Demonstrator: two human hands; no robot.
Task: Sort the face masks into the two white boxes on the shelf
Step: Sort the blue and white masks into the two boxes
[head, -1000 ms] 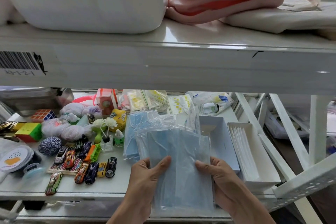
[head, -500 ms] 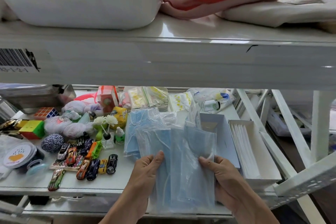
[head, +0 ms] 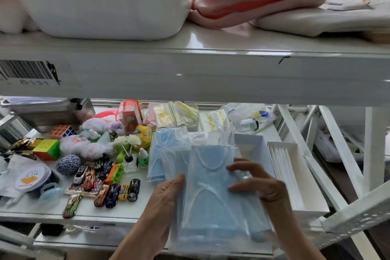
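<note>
At the near edge of the lower shelf (head: 50,215), you hold a limp bundle of pale blue face masks (head: 213,194), each in a thin, crinkly clear sleeve, with white elastic loops showing through the plastic. Your left hand (head: 166,200) grips the bundle's left edge, thumb lying along the front. Your right hand (head: 259,186) curls over the right side, fingers bent and pressing on the front film; it is somewhat blurred.

Just beyond the bundle, more blue wrapped masks (head: 162,154) lie flat on the shelf in an overlapping pile, their pleats faintly visible.

To the right stand the two white boxes, both open, rectangular and stiff like cardboard. The nearer-to-centre box (head: 251,143) shows a bare pale inside wall; your right hand hides its near part. The right box (head: 304,175) holds a row of flat white masks (head: 282,164) standing on edge.

Left of the masks the shelf is crowded: glossy toy cars (head: 111,188) in a cluster, a round ball of blue-and-white twine (head: 68,164), a bright cube puzzle (head: 46,149), fluffy pale yarn (head: 84,148), and at the far side small zip bags with yellow print (head: 179,114).

On the upper shelf sit a smooth white plastic tub (head: 101,2) and folded pink fabric (head: 253,0).
</note>
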